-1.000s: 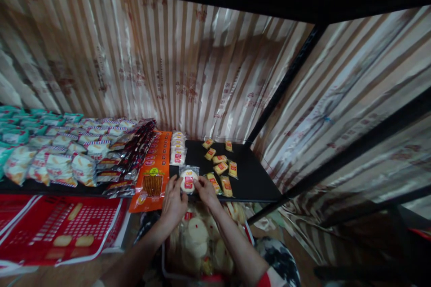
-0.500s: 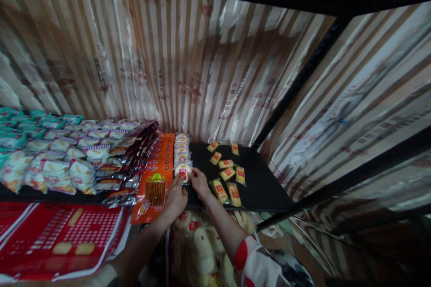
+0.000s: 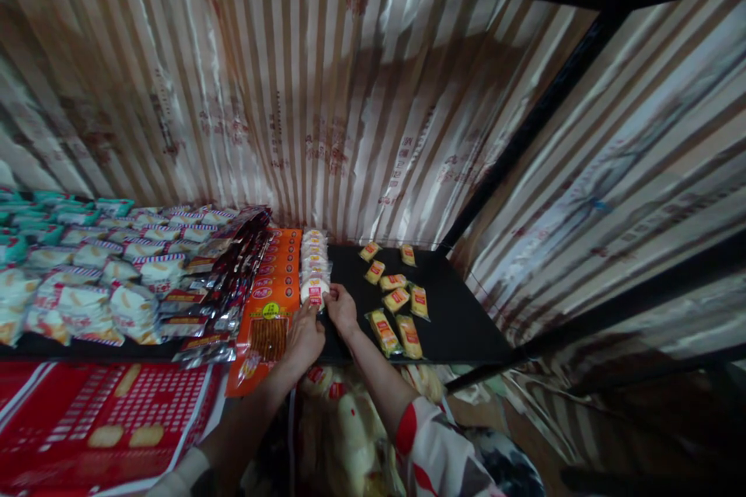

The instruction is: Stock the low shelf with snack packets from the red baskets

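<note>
While the left hand (image 3: 305, 338) and right hand (image 3: 343, 312) grip opposite edges of a round, white, plastic-wrapped cake (image 3: 315, 293) just right of the flat orange plastic packet (image 3: 265, 332), too hard a push could disorder the overlapping row of white wrapped snacks (image 3: 315, 251), also right of that packet, because they sit so close.

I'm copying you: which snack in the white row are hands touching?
The front white snack: the left hand and right hand touch it; the others lie behind it.
</note>
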`<state>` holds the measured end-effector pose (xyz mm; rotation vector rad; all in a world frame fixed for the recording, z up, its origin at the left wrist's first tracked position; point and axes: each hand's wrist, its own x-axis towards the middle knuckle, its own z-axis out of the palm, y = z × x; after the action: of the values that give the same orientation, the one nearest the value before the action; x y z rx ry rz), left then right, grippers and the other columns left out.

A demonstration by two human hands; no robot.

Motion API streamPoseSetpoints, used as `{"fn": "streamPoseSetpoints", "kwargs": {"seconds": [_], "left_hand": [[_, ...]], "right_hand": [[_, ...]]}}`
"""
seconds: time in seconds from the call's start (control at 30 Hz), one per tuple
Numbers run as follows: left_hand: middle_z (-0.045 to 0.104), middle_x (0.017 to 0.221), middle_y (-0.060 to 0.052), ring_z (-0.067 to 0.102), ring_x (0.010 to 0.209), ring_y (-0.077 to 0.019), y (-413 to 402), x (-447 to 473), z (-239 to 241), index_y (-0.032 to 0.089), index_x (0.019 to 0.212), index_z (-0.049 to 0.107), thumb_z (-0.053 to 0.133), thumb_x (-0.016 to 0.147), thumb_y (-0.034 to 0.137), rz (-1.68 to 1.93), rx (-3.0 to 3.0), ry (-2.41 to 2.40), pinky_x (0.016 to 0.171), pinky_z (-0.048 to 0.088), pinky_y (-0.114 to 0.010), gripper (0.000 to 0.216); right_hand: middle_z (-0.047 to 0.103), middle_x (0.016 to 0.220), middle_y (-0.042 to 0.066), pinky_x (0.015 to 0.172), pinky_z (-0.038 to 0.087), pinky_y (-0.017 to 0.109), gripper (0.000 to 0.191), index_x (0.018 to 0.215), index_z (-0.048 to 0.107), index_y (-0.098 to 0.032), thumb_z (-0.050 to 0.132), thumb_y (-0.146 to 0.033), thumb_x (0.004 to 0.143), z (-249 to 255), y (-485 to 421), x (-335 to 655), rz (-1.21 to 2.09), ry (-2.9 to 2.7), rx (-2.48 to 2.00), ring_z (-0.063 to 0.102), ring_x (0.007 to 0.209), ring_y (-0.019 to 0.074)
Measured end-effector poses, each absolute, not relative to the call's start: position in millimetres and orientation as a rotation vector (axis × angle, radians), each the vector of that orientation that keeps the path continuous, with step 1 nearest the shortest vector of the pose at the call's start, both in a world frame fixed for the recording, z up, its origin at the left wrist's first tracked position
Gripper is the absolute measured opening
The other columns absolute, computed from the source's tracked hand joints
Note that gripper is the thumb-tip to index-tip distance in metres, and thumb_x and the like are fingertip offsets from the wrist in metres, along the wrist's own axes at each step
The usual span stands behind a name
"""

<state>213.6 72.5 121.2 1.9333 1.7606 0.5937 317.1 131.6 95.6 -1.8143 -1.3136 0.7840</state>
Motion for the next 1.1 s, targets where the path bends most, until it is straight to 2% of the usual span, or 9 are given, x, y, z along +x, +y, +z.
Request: {"fn": "streamPoseSetpoints", "kwargs": {"seconds": [0.13, 0.27, 0.4, 0.53, 0.67, 0.77, 0.87, 1.1], "left_hand": [[0.043, 0.136, -0.015, 0.043, 0.122, -0.0252, 73.0, 212.8, 120.3, 0.008, 0.115, 0.057, 0.043, 0.076, 0.008, 0.561, 1.971, 1.758, 0.104, 0.033, -0.036, 0.042], [0.048, 0.131, -0.016, 0.044, 0.121, -0.0249, 65.9, 211.9, 123.0, 0.009, 0.111, 0.059, 0.043, 0.075, 0.007, 0.639, 2.012, 1.747, 0.102, 0.035, -0.037, 0.039], [0.061, 0.110, -0.010, 0.055, 0.104, -0.0190, 37.3, 215.4, 125.3, 0.013, 0.101, 0.061, 0.038, 0.078, 0.008, 0.752, 2.014, 1.597, 0.094, 0.042, -0.033, 0.033], [0.064, 0.097, -0.006, 0.058, 0.095, -0.0156, -8.8, 225.3, 116.6, 0.017, 0.094, 0.062, 0.035, 0.080, 0.011, 0.632, 2.073, 1.352, 0.088, 0.044, -0.029, 0.030], [0.062, 0.102, -0.008, 0.055, 0.101, -0.0187, -45.4, 234.8, 99.7, 0.017, 0.096, 0.062, 0.040, 0.076, 0.012, 0.371, 2.187, 1.263, 0.093, 0.041, -0.032, 0.030], [0.058, 0.112, -0.010, 0.051, 0.109, -0.0205, -57.8, 238.5, 89.9, 0.016, 0.100, 0.062, 0.040, 0.075, 0.011, 0.324, 2.182, 1.322, 0.097, 0.037, -0.033, 0.033], [0.058, 0.112, -0.011, 0.051, 0.108, -0.0216, -63.0, 240.6, 84.8, 0.016, 0.100, 0.062, 0.041, 0.075, 0.011, 0.314, 2.108, 1.397, 0.096, 0.038, -0.034, 0.033], [0.058, 0.109, -0.010, 0.055, 0.103, -0.0171, -72.5, 240.5, 78.1, 0.014, 0.098, 0.060, 0.039, 0.075, 0.007, 0.424, 2.043, 1.327, 0.093, 0.041, -0.029, 0.032]], "right_hand": [[0.067, 0.091, 0.005, 0.073, 0.048, 0.025, 0.026, 0.100, 0.059, -0.017, 0.053, -0.017, 0.075, 98.2, 125.9, 314.8, 0.789, -1.316, -1.796, 0.063, 0.077, 0.0139], [0.063, 0.101, 0.009, 0.083, 0.047, 0.030, 0.031, 0.105, 0.058, -0.015, 0.052, -0.016, 0.074, 102.7, 101.9, 317.2, 0.622, -1.290, -1.760, 0.061, 0.088, 0.0171], [0.063, 0.103, 0.009, 0.078, 0.050, 0.029, 0.028, 0.105, 0.057, -0.017, 0.044, -0.019, 0.080, 107.8, 51.4, 331.4, 0.574, -1.345, -1.552, 0.061, 0.089, 0.0161], [0.065, 0.098, 0.007, 0.074, 0.050, 0.026, 0.026, 0.102, 0.059, -0.018, 0.041, -0.023, 0.085, 105.1, -11.0, 354.2, 0.605, -1.454, -1.466, 0.062, 0.084, 0.0150], [0.066, 0.092, 0.007, 0.078, 0.048, 0.029, 0.025, 0.097, 0.061, -0.018, 0.040, -0.022, 0.085, 90.2, -58.0, 374.9, 0.538, -1.621, -1.586, 0.061, 0.087, 0.0172], [0.064, 0.100, 0.008, 0.086, 0.043, 0.030, 0.028, 0.102, 0.062, -0.018, 0.041, -0.017, 0.083, 79.6, -73.1, 384.2, 0.461, -1.775, -1.708, 0.057, 0.096, 0.0191], [0.061, 0.111, 0.008, 0.093, 0.037, 0.032, 0.031, 0.107, 0.062, -0.019, 0.046, -0.015, 0.080, 74.8, -73.2, 386.5, 0.380, -1.959, -1.864, 0.049, 0.108, 0.0222], [0.064, 0.106, 0.007, 0.087, 0.036, 0.029, 0.026, 0.100, 0.065, -0.021, 0.050, -0.017, 0.079, 67.0, -54.0, 380.0, 0.337, -2.005, -2.067, 0.049, 0.105, 0.0218]]}}
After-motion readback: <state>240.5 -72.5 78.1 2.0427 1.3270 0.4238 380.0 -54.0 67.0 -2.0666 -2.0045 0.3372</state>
